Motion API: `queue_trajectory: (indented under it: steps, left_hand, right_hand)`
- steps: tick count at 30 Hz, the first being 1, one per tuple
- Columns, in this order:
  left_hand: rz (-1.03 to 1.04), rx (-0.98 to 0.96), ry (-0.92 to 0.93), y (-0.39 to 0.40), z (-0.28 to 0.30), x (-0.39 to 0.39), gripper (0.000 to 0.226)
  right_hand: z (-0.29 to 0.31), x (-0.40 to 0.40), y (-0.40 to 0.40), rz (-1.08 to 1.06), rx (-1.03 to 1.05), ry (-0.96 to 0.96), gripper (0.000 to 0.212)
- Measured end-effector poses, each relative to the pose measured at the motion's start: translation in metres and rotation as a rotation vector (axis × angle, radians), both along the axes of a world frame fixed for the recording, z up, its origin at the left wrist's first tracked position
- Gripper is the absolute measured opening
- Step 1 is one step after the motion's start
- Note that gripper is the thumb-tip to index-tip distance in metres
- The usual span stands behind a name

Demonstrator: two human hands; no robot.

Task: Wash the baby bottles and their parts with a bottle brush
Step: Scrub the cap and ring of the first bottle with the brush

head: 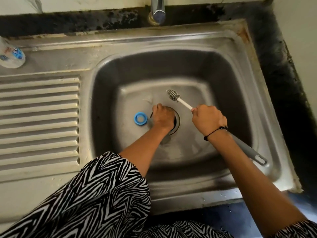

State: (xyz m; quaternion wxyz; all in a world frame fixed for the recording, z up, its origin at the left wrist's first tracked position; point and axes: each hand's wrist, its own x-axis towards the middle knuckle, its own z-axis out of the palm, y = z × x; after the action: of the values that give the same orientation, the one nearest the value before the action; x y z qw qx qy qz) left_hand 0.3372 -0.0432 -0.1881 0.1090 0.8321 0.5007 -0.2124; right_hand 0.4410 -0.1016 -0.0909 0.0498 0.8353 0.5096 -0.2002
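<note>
- I am looking straight down into a steel sink (240, 69), with the tap (157, 9) at its far edge.
- My left hand (163, 117) reaches down to the basin floor over the drain (176, 121). Its fingers are curled under and hidden from me, so I cannot tell whether they hold anything.
- My right hand (208, 120) grips a bottle brush (174, 95) around the middle of its shaft.
- The brush's long axis runs on a slant: the bristled head points away and to the left, beyond my left hand, and the grey handle end trails back to the right past my wrist.
- A blue bottle ring (140, 118) lies flat on the basin floor just left of my left hand, so that hand is much the nearer one to lift it.
- I judge that nothing blocks the way between ring and brush head except my own left hand.
- On the left are the ribbed drainboard (39, 121) and, further back, a white bottle (11, 54) with a blue label.
</note>
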Motion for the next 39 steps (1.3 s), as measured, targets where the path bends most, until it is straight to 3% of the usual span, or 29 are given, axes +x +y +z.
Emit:
queue_trajectory:
  steps: [4, 7, 10, 13, 15, 20, 23, 27, 29, 33, 36, 39]
  left_hand:
    - [0.053, 0.024, -0.104, -0.005, -0.001, -0.004, 0.029]
    - [0.241, 0.005, -0.361, 0.002, 0.005, -0.01, 0.031]
    - [0.799, -0.179, -0.867, 0.013, 0.017, -0.02, 0.028]
    - [1.436, -0.495, -1.44, 0.018, 0.039, -0.035, 0.004]
    - [1.585, -0.615, -1.63, 0.017, 0.05, -0.046, 0.006]
    - [1.638, -0.697, -1.87, 0.008, 0.071, -0.065, 0.009]
    - [1.443, -0.69, -1.952, 0.002, 0.09, -0.068, 0.019]
    - [1.302, -0.863, -2.323, -0.004, 0.127, -0.076, 0.022]
    - [1.384, -0.774, -2.319, -0.002, 0.14, -0.079, 0.023]
    - [1.552, -0.444, -2.067, -0.011, 0.146, -0.077, 0.023]
    - [1.61, -0.494, -2.227, -0.02, 0.152, -0.08, 0.016]
    - [1.465, -0.554, -2.346, -0.027, 0.151, -0.085, 0.007]
  right_hand:
    - [-0.001, 0.002, -0.004, -0.015, 0.019, 0.013, 0.032]
    - [0.002, 0.005, -0.006, -0.029, 0.047, 0.015, 0.035]
    - [0.007, 0.007, -0.009, -0.031, 0.077, 0.032, 0.035]
    - [0.01, 0.002, -0.011, -0.007, 0.105, 0.069, 0.036]
    - [0.012, -0.006, -0.012, 0.024, 0.118, 0.103, 0.036]
    - [0.031, -0.02, -0.021, 0.146, 0.118, 0.162, 0.033]
    - [0.046, -0.03, -0.024, 0.266, 0.097, 0.169, 0.038]
    - [0.061, -0.048, -0.029, 0.293, 0.189, 0.287, 0.035]
    - [0.065, -0.059, -0.035, 0.342, 0.223, 0.189, 0.033]
    - [0.076, -0.062, -0.042, 0.481, 0.23, -0.155, 0.031]
    - [0.085, -0.064, -0.039, 0.502, 0.279, -0.249, 0.028]
    - [0.096, -0.07, -0.037, 0.46, 0.286, -0.159, 0.03]
